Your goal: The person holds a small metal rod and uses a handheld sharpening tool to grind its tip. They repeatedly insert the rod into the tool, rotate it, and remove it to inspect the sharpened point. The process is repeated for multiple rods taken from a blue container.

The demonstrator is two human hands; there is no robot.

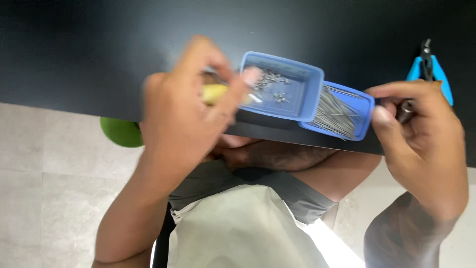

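Just beyond the blurred left hand, closed round a yellow-handled tool, a blue tray of small metal parts is seen on the black counter, while a dark pin is pinched in the right hand, best kept steady.

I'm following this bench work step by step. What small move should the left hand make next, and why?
Probably lower the left hand to steady its yellow-handled tool over the deeper blue tray of small metal bits. The hand is blurred and sits right at the tray's near wall, while the right hand grips a small dark metal piece beside the shallow tray of thin wires.
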